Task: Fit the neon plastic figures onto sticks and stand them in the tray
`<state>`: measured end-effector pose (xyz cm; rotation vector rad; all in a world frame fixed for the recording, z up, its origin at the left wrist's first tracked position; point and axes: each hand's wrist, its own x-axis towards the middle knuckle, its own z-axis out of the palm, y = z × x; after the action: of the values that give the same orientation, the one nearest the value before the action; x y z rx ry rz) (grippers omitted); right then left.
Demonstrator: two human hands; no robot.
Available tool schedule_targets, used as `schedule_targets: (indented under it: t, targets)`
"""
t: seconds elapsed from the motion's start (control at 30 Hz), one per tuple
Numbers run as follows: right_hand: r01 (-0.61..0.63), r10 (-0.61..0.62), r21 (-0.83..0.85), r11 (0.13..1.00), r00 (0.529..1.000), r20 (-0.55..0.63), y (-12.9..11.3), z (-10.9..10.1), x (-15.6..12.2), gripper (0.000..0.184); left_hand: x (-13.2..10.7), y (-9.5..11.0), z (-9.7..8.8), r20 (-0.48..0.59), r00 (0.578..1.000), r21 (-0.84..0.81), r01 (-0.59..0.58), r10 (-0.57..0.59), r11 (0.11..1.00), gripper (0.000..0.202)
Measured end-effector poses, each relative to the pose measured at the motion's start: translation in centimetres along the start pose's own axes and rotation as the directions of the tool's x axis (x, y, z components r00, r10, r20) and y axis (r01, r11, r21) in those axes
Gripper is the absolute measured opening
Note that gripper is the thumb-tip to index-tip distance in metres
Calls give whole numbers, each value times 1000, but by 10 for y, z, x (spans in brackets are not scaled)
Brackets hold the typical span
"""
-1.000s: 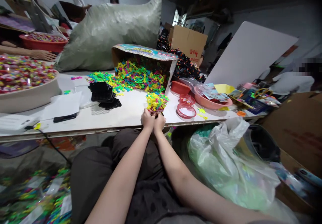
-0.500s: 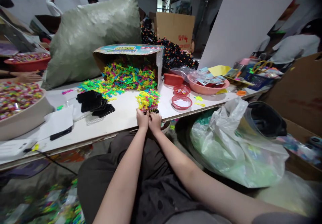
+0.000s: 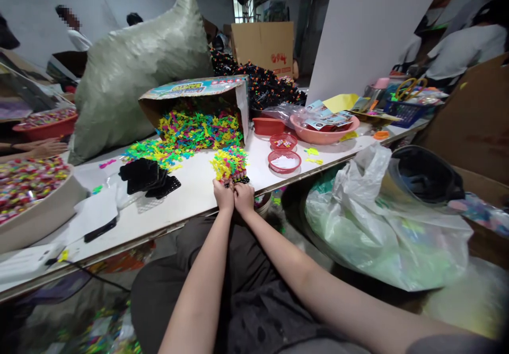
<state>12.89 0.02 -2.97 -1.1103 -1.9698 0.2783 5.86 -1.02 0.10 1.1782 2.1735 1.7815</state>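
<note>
My left hand [image 3: 223,195] and my right hand [image 3: 244,197] rest side by side at the near edge of the white table [image 3: 199,179]. Both are closed on the near edge of a black grid tray [image 3: 238,179]. The tray is packed with a cluster of small neon plastic pieces [image 3: 229,162] in yellow, pink and green. Behind it a cardboard box [image 3: 191,91] lies on its side, spilling a heap of the same neon pieces [image 3: 186,134] onto the table. A stack of empty black grid trays [image 3: 149,177] lies to the left.
Two small red mesh baskets [image 3: 284,159] and a pink bowl [image 3: 324,131] sit right of the tray. A big grey-green sack [image 3: 139,68] stands behind. A tub of wrapped sweets [image 3: 27,195] is at left, a phone [image 3: 99,230] nearby. A plastic-lined bin [image 3: 382,221] stands at right. Other people work around.
The camera view has swung upward and to the right, so the table appears lower and further left. My hands keep their hold at the tray's near edge.
</note>
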Motion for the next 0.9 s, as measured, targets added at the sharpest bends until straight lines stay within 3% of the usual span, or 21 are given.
schedule_targets:
  t: [0.3,0.6,0.73,0.9]
  targets:
    - [-9,9,43,999,1000,11,1,-1,0,19,0,-3,2,5,1000,-29,-4,4,1000,23]
    - [-124,124,163,979,992,6,2,-9,15,21,-1,2,-2,17,1000,21,9,-9,1000,21]
    - [-156,163,176,972,986,-27,0,-11,25,13,-1,1,-7,27,999,-12,27,-27,1000,15]
    - [-193,202,83,978,971,-125,-11,-6,27,16,9,-7,-13,-92,993,-81,66,-73,995,10]
